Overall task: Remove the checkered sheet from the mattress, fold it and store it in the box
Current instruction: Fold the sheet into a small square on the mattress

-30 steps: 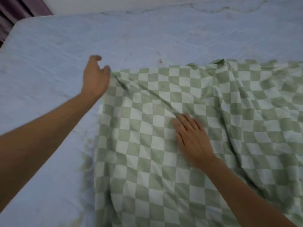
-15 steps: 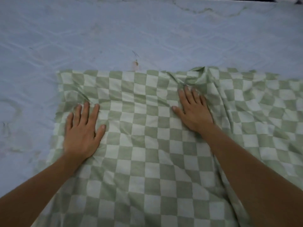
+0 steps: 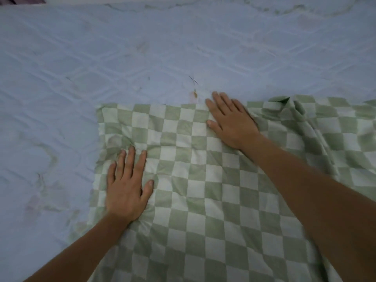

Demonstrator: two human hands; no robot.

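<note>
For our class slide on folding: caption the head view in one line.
Left hand and right hand rest flat on the checkered sheet lying on a quilted mattress.

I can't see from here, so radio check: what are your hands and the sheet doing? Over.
Both flat: left hand and right hand pressing checkered sheet. Sheet spread on mattress, rumpled at right. Nothing in the way. No box in view.

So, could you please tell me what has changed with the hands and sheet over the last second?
The left hand came down from the far left corner of the checkered sheet and now presses flat near its left edge. The right hand slid forward to the far edge, fingertips reaching onto the mattress. Nothing was taken in a grip. The sheet stays spread on the mattress, both hands flat.
</note>
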